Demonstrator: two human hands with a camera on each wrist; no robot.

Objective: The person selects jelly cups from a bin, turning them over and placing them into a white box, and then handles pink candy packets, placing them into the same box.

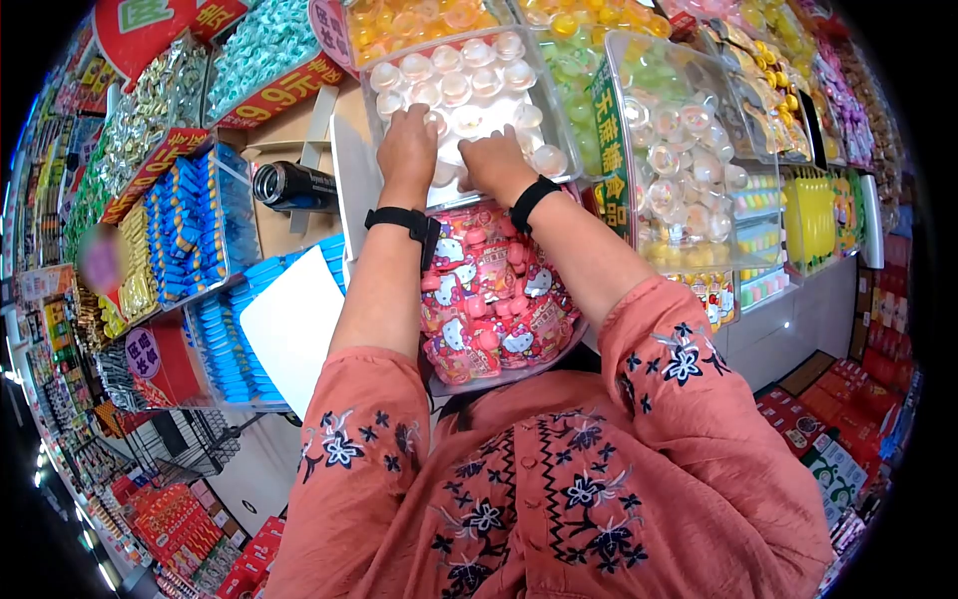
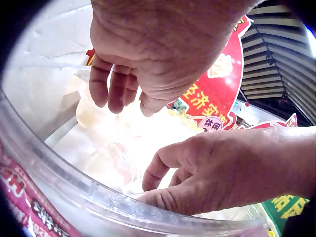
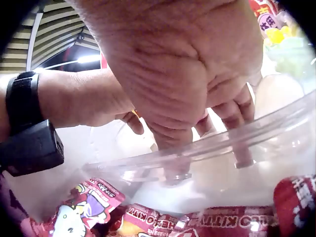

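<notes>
In the head view, both hands reach into a clear plastic bin (image 1: 571, 135) of round, pale jelly cups (image 1: 455, 88). My left hand (image 1: 407, 155) is at the bin's left side, fingers bent down among the cups. In the left wrist view its fingertips (image 2: 116, 103) hang right over a glare-washed jelly cup (image 2: 133, 118); I cannot tell whether they grip it. Beside it, my right hand (image 1: 496, 165) dips in over the near rim. The right wrist view shows its thumb and fingers (image 3: 242, 153) spread apart, pointing down, with nothing visible between them.
Pink Hello Kitty packets (image 1: 499, 299) fill a bin just in front of the body. A dark bottle (image 1: 294, 187) lies to the left, near a white sheet (image 1: 294, 324). Another clear bin of jelly cups (image 1: 684, 165) stands to the right, and blue-wrapped sweets (image 1: 190, 225) at left.
</notes>
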